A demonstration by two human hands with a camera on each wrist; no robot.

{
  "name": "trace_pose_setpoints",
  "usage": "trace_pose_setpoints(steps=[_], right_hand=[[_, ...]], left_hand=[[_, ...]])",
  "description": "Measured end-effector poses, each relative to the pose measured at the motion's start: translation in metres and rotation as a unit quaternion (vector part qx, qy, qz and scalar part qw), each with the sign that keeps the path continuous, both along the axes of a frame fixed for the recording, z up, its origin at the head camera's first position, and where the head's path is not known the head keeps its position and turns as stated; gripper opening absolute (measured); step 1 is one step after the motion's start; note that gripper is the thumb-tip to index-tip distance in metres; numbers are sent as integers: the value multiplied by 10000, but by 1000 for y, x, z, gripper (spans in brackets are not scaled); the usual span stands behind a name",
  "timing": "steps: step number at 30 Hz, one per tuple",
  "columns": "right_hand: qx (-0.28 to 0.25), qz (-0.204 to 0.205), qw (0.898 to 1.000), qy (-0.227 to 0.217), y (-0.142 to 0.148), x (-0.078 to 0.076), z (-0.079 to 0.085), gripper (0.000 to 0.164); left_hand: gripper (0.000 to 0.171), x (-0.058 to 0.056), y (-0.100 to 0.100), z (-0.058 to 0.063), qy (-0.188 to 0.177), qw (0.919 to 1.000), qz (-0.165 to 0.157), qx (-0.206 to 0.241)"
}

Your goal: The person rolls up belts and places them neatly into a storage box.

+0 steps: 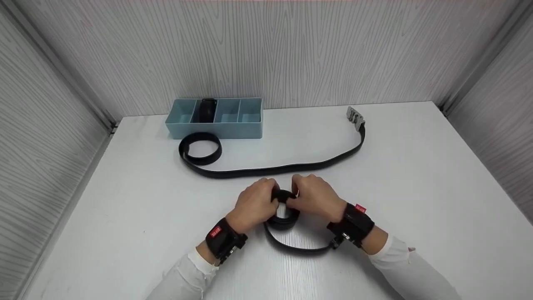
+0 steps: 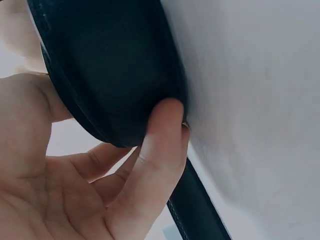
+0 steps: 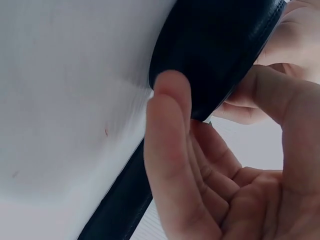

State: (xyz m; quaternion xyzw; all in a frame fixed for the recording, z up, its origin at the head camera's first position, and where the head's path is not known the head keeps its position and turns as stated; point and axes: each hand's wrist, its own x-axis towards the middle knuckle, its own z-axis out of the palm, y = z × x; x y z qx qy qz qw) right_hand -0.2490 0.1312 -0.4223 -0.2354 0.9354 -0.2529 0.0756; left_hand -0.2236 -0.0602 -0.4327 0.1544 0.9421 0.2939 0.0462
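Observation:
Both hands grip a black belt (image 1: 282,225) coiled into a ring standing on edge on the white table. My left hand (image 1: 256,204) holds the coil's left side, thumb toward the inside and fingers on the outer face. On the opposite side, my right hand (image 1: 316,198) pinches the coil the same way. In the left wrist view, a fingertip presses the belt's smooth outer band (image 2: 105,65); the right wrist view has fingers against the band (image 3: 215,45) too. The belt's loose tail (image 1: 297,251) curves out below the coil and passes toward the right wrist.
Behind the hands lies a second black belt (image 1: 266,171), its left end looped and its silver buckle (image 1: 355,118) at the right. A blue divided box (image 1: 216,131) stands at the back, with a rolled black belt (image 1: 207,111) in its second compartment from the left. Pale panels enclose the table.

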Motion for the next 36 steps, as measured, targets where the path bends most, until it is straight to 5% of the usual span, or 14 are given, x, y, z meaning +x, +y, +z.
trace_pose_setpoints(steps=[12,27,36], right_hand=[[135,24,9999,55,1,-1,5,22],[-180,-87,9991,-379,1,0,1,20],[146,-45,9997,-165,1,1,4,25]], left_hand=[[20,2,-1,0,471,9984,-291,106],[14,0,-1,1,-14,10000,-19,-71],[19,1,1,1,337,9993,-140,-119]])
